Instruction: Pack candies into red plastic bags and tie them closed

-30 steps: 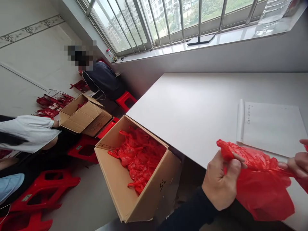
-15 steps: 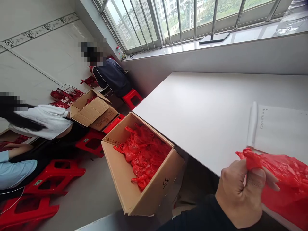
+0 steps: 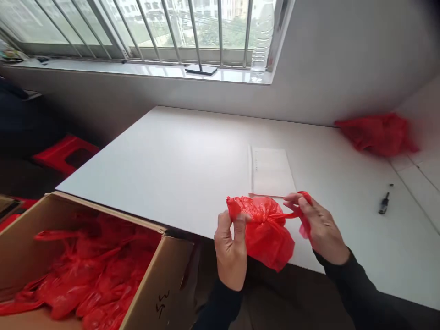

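A red plastic bag, gathered to a knot near its top, hangs between my two hands at the front edge of the white table. My left hand is closed, pinching the bag's left corner between thumb and fingers. On the other side, my right hand grips a stretched handle of the same bag, with a loop of red plastic around its fingers. Just behind the bag lies an open notebook. What is inside the bag cannot be seen.
At the left stands an open cardboard box holding several red plastic bags. More red plastic lies at the table's far right, near a small black marker. A water bottle stands on the windowsill; a red stool is behind the box.
The view has swung right, towards the table. My right hand has come into view and holds the bag's handle. The bag is now stretched between both hands, its knot showing.
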`<action>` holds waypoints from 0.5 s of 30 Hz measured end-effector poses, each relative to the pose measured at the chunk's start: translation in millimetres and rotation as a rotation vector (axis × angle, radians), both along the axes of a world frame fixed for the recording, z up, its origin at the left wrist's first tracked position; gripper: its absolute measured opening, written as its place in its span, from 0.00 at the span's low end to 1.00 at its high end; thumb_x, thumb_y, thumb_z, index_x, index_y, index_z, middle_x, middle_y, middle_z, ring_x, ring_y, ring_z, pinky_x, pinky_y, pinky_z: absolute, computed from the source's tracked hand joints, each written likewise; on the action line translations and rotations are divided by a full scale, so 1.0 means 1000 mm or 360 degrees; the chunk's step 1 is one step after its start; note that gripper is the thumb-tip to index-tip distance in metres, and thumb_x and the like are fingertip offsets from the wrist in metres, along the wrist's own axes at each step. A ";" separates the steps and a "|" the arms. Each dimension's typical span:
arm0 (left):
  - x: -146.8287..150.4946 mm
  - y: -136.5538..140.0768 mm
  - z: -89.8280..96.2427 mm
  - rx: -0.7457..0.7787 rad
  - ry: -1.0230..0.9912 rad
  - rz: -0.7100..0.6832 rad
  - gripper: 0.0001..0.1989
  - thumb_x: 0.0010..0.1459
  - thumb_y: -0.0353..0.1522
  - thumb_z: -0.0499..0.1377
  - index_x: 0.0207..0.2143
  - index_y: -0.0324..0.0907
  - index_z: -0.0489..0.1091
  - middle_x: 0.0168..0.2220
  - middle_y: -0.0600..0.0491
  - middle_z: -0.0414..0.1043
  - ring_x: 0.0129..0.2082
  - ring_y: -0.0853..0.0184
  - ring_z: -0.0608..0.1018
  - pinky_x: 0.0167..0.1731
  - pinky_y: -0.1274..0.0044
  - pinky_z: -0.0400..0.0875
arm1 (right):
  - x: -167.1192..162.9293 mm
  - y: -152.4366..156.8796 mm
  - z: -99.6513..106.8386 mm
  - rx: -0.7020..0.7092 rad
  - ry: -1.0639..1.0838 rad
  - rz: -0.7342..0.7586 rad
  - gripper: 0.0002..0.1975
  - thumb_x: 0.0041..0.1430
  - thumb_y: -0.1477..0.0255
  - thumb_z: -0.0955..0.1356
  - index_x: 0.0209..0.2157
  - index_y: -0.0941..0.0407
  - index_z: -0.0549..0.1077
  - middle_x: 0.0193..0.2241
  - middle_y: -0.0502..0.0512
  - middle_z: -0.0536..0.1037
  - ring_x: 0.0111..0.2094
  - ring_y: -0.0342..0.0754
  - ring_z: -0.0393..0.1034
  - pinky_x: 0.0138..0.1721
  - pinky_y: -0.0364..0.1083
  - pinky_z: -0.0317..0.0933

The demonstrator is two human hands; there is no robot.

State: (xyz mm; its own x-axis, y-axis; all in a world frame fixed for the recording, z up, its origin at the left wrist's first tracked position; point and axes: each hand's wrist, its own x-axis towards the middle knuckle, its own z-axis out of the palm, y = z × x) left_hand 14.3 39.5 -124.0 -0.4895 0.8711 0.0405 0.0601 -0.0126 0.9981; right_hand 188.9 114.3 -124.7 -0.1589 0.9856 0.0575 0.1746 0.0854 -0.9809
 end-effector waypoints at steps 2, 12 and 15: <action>0.008 0.011 -0.007 0.0051 0.0248 -0.0031 0.15 0.67 0.40 0.55 0.53 0.46 0.70 0.53 0.48 0.70 0.57 0.59 0.70 0.58 0.68 0.64 | -0.006 -0.002 -0.006 0.0045 -0.0254 0.0128 0.20 0.72 0.54 0.59 0.55 0.46 0.73 0.53 0.55 0.72 0.58 0.57 0.64 0.62 0.61 0.59; 0.032 0.025 -0.051 -0.0183 0.1096 -0.0299 0.27 0.71 0.34 0.44 0.71 0.44 0.48 0.72 0.50 0.47 0.72 0.62 0.49 0.71 0.60 0.47 | -0.029 -0.023 -0.043 0.0198 -0.0421 0.0297 0.26 0.75 0.60 0.53 0.70 0.47 0.52 0.68 0.51 0.56 0.70 0.55 0.46 0.69 0.62 0.47; 0.034 0.026 -0.053 -0.0237 0.1254 -0.0282 0.28 0.70 0.33 0.44 0.71 0.42 0.48 0.72 0.50 0.48 0.72 0.62 0.50 0.71 0.61 0.47 | -0.029 -0.023 -0.041 0.0198 -0.0415 0.0340 0.26 0.76 0.61 0.53 0.71 0.47 0.51 0.69 0.50 0.55 0.70 0.55 0.44 0.70 0.62 0.45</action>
State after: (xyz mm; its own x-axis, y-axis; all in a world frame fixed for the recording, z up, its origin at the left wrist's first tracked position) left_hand 48.6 65.4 -176.8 -0.2206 0.9561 0.1929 0.7535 0.0414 0.6561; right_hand 159.6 91.1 -165.2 -0.3857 0.9165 0.1057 0.3827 0.2632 -0.8856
